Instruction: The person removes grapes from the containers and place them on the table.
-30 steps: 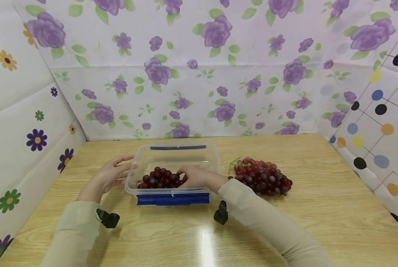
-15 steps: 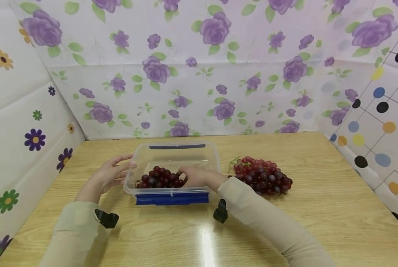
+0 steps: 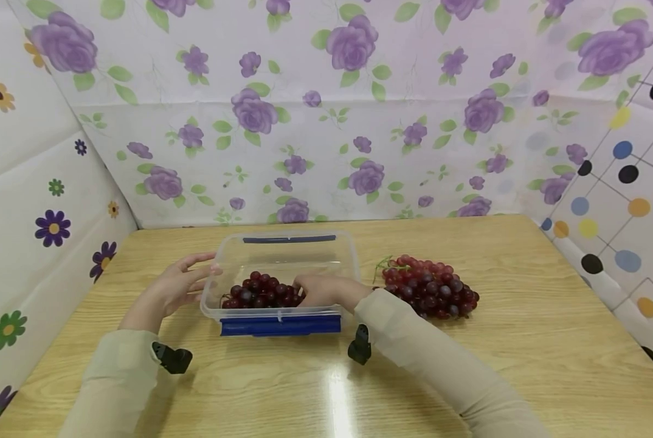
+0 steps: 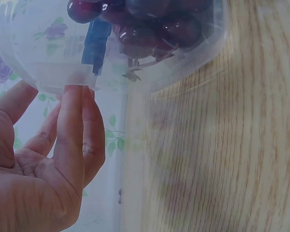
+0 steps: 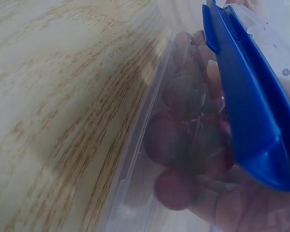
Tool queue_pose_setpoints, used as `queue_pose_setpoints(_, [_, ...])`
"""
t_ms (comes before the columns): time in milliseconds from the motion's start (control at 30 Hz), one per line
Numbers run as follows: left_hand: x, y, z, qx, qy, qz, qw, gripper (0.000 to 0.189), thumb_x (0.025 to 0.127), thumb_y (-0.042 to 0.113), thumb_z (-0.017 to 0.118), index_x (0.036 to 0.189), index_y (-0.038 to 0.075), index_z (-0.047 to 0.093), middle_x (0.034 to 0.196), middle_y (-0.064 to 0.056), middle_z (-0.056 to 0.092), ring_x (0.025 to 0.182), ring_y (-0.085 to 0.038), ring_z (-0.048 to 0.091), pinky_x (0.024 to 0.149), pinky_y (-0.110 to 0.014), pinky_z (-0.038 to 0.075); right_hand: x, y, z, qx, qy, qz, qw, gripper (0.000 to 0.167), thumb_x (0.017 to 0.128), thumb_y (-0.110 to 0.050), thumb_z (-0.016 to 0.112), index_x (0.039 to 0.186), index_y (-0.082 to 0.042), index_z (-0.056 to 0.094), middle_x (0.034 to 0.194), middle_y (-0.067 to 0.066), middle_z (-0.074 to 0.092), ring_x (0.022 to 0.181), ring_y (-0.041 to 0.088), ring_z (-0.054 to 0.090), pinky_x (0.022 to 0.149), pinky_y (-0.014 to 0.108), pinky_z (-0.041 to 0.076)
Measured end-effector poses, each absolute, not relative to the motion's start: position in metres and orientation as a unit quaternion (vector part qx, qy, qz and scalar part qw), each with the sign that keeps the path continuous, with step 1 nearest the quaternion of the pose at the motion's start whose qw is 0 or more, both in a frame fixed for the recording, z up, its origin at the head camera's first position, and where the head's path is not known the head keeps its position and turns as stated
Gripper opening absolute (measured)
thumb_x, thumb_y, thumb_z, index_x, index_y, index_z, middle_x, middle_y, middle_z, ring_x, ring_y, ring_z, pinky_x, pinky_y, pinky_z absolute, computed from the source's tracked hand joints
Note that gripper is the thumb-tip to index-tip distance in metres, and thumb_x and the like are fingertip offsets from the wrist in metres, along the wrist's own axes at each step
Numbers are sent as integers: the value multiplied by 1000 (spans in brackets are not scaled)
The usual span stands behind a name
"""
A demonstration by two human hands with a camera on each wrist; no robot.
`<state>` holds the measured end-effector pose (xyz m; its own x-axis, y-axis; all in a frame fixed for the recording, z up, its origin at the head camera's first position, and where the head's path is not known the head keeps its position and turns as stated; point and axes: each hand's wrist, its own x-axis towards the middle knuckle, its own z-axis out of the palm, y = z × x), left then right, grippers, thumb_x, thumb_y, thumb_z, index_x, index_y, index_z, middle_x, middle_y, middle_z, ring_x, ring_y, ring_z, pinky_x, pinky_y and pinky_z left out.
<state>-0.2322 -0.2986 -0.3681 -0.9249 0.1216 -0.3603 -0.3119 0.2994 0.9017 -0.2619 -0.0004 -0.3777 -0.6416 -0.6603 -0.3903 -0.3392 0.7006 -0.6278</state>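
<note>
A clear plastic container with blue clip flaps stands uncovered on the table. Inside, toward its front, lies a bunch of dark red grapes. My right hand reaches in over the right side, its fingers curled round the right end of that bunch; the fingertips are partly hidden. Through the cloudy wall in the right wrist view, grapes and fingers show together. At the container's left end, my left hand touches the rim with loosely spread fingers.
To the right of the container, more grapes lie on the wooden table, lighter red behind and darker in front, with a green stem. A flowered sheet hangs behind the table, and patterned sheets flank both sides.
The head view has shifted slightly, so the container and hands appear a little further left. Both hands keep their places at the container and the grapes.
</note>
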Motion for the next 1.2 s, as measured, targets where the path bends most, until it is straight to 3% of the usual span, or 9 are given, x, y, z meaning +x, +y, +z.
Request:
queue_pose_setpoints(367, [-232,-298,-368,-64,772,606,182,74,92,40,60,152,15,23,122,6,59,97,-7,62,80,-30,54,-263,-1,-376,-292,861,-271,316,35,86,-22,68,113,-8,50,113,8,56,96,19,52,78,31,44])
queue_pose_setpoints(633, [-233,-300,-370,-58,776,600,186,74,93,41,58,152,15,22,121,6,57,105,-12,60,82,-29,54,-265,1,-379,-296,865,-263,307,35,87,-13,65,119,-4,53,122,12,57,111,24,55,88,34,48])
queue_pose_setpoints(833, [-235,-300,-369,-58,775,602,184,75,92,43,60,152,16,23,114,12,58,108,-14,59,82,-29,54,-265,2,-377,-290,858,-288,312,29,87,-8,65,112,-5,53,119,12,57,104,22,55,82,31,46])
queue_pose_setpoints(1067, [-234,-300,-370,-52,774,604,184,75,93,41,59,152,15,22,122,6,56,108,-13,59,82,-29,54,-264,1,-376,-302,862,-273,301,42,88,-17,67,125,-3,53,124,13,58,114,24,55,92,34,47])
queue_pose_setpoints(1200, [-234,-300,-370,-52,770,608,185,74,93,40,59,153,15,21,124,3,56,105,-12,60,81,-29,54,-264,2,-377,-308,866,-266,290,49,88,-26,68,129,-4,54,121,10,61,110,21,57,91,33,48])
